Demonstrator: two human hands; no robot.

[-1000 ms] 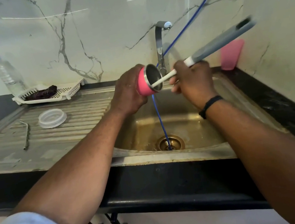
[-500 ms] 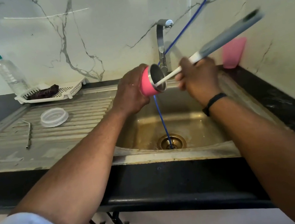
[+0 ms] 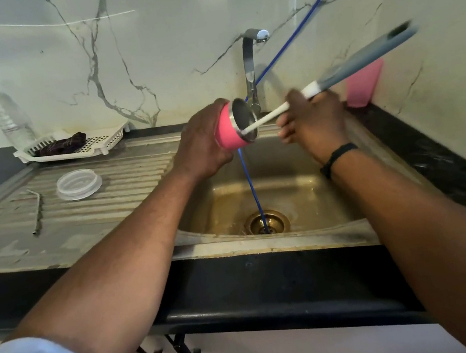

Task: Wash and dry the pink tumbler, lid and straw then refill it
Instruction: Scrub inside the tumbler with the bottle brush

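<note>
My left hand gripped the pink tumbler over the sink while my right hand, grasping the brush, had drawn it outward, scrubbing unfinished.

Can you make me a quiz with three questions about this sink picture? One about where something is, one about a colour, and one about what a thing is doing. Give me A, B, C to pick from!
1. Where is the clear lid?
A. on the ridged drainboard
B. in the sink bowl
C. on the tumbler

2. What colour is the bottle's cap?
A. red
B. green
C. yellow

3. How is the tumbler held?
A. upright
B. upside down
C. tipped sideways, brush inside

Answers:
1 A, the lid lies beside the straw.
2 B, the bottle has a green top.
3 C, the left hand tips the tumbler; the right hand pushes the brush in.
</note>
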